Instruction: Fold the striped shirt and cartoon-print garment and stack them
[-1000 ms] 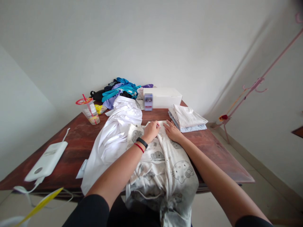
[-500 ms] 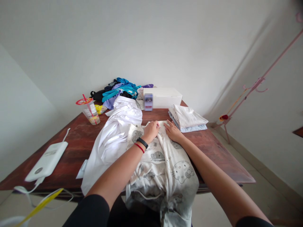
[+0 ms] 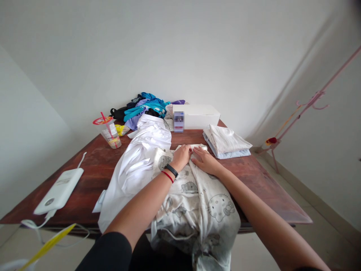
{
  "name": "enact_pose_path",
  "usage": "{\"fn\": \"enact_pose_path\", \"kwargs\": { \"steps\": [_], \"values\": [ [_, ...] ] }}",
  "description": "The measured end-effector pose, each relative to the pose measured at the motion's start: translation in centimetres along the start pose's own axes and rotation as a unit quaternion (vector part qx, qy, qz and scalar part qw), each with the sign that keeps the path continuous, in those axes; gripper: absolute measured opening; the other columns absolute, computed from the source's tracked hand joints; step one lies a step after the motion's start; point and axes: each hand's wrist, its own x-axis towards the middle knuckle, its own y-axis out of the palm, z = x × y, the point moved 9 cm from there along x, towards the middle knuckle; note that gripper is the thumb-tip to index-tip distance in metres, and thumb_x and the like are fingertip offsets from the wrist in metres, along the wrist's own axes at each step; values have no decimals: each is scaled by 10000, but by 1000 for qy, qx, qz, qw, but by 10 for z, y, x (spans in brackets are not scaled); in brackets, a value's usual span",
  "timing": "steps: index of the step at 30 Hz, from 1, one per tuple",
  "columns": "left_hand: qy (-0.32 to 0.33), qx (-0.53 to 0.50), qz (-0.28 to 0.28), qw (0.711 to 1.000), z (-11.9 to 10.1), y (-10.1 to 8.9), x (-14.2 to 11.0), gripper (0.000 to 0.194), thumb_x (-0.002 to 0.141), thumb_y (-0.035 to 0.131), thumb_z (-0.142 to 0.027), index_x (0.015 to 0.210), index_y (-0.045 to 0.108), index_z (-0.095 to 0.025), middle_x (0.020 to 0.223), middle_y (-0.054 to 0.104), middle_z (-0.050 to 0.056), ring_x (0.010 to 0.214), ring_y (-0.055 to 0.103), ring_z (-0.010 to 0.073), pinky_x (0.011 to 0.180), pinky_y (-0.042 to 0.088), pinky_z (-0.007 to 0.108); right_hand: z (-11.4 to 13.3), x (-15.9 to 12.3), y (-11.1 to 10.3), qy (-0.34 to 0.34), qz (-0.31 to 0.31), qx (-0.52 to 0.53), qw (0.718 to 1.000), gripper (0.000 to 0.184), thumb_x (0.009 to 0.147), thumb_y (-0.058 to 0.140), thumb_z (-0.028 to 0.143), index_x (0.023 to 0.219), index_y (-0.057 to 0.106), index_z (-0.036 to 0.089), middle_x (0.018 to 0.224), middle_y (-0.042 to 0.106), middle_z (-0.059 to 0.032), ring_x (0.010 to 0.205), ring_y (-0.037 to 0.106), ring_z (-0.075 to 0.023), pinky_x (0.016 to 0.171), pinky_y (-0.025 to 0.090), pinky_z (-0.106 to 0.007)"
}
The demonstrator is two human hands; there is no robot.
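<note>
A whitish garment (image 3: 214, 194) with grey cartoon cat heads lies spread at the table's near edge, its lower part hanging over. My left hand (image 3: 182, 156), wearing a black wristband and a red cord, is closed on the garment's far end, apparently pinching the fabric. Close beside it, my right hand (image 3: 205, 161) rests on the same cloth with its fingers stretched towards the left fingertips. Creases run down the garment from between the hands. Along its left side lies a crumpled white garment (image 3: 126, 177), partly under my left arm.
Folded clothes (image 3: 227, 141) lie right of my hands. A white box (image 3: 200, 116) and a heap of clothes (image 3: 146, 109) stand at the back. At left are a plastic cup (image 3: 109, 133) with a straw and a white power bank (image 3: 59, 192) with cable. A pink rack (image 3: 304, 107) leans right.
My right hand has shifted left along the cloth, closer to my left hand. My left hand keeps its hold. The view has turned slightly.
</note>
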Motion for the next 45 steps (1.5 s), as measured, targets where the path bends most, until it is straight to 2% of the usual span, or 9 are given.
{"fn": "enact_pose_path", "kwargs": {
  "steps": [4, 8, 15, 23, 45],
  "values": [
    [-8, 4, -3, 1000, 2, 1, 2, 168, 979, 542, -167, 1024, 694, -223, 1039, 708, 90, 1004, 651, 253, 828, 480, 324, -2, -2, 19, 34, 68, -29, 997, 765, 987, 479, 550, 1625, 311, 163, 1687, 268, -150, 1585, 132, -362, 1256, 144, -596],
    [-14, 5, -4, 1000, 1, 0, 2, 170, 968, 542, -153, 1013, 691, -221, 1023, 713, 90, 989, 656, 251, 827, 484, 325, -3, -2, 23, 38, 82, -42, 995, 781, 999, 437, 582, 1652, 226, 208, 1703, 227, -126, 1593, 88, -346, 1258, 107, -590],
    [-20, 2, -4, 1000, -4, -5, -2, 191, 969, 512, -138, 1015, 677, -224, 1037, 714, 83, 994, 663, 233, 874, 491, 322, -2, -1, 26, 52, 110, -64, 991, 765, 1005, 429, 574, 1631, 293, 156, 1707, 197, -155, 1596, 52, -348, 1260, 96, -567],
    [-27, 9, 4, 1000, -3, -3, -1, 161, 974, 529, -166, 1027, 671, -220, 1064, 719, 78, 1013, 666, 223, 881, 496, 314, -2, -2, 26, 59, 141, -78, 985, 775, 1009, 368, 605, 1647, 242, 184, 1726, 142, -120, 1599, 11, -330, 1264, 70, -549],
    [-28, 9, 2, 1000, -7, -7, -3, 175, 983, 513, -199, 1015, 684, -211, 1042, 731, 86, 1004, 673, 235, 854, 496, 321, 1, -1, 23, 65, 146, -66, 985, 741, 1006, 410, 574, 1643, 262, 227, 1727, 159, -91, 1599, 37, -333, 1263, 73, -552]
  ]
}}
